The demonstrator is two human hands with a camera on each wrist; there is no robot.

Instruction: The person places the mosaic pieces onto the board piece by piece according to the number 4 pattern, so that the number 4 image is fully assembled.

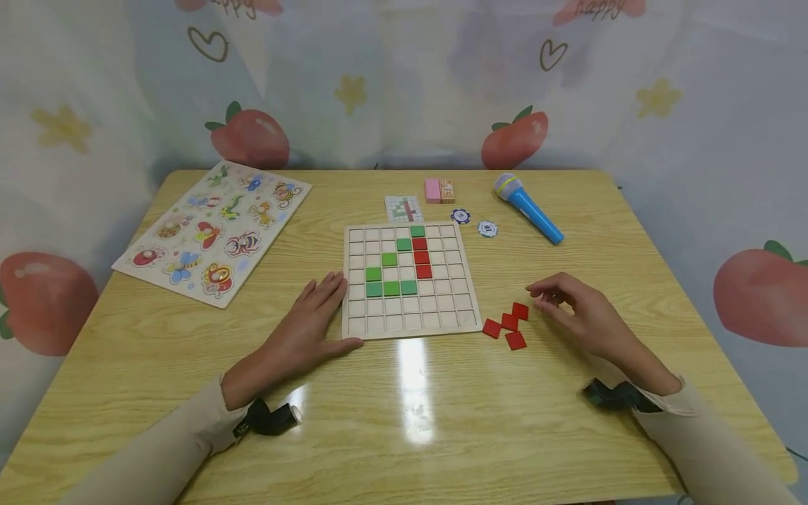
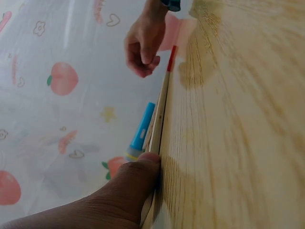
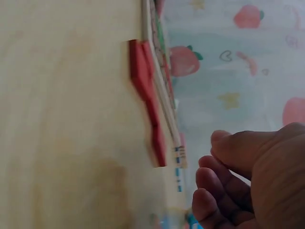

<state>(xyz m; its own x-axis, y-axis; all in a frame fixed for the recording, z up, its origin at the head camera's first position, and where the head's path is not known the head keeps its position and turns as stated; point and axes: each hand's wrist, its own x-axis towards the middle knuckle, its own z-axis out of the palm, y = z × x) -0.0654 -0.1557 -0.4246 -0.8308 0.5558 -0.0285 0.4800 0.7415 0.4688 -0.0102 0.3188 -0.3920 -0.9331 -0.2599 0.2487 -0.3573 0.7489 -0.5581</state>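
A wooden grid board [image 1: 448, 320] lies flat on the table, with several green tiles [image 1: 388, 259] and three red tiles [image 1: 421, 257] in its cells. Along the board's left edge rests my left hand [image 1: 299, 326], fingers straight and thumb at the near corner; the left wrist view shows that thumb [image 2: 128, 186] against the board's side. Several loose red tiles [image 1: 515, 340] lie close together off the board's near right corner. My right hand [image 1: 587, 315] hovers just right of them, fingers loosely bent, holding nothing. In the right wrist view its thumb [image 3: 238, 148] stands apart from the tiles.
Behind the board lie a small pattern card [image 1: 394, 210], a pink block [image 1: 432, 190] beside a patterned one [image 1: 447, 191], and two poker chips [image 1: 487, 229]. A blue toy microphone [image 1: 530, 210] is at back right. An insect puzzle board [image 1: 189, 277] occupies the back left.
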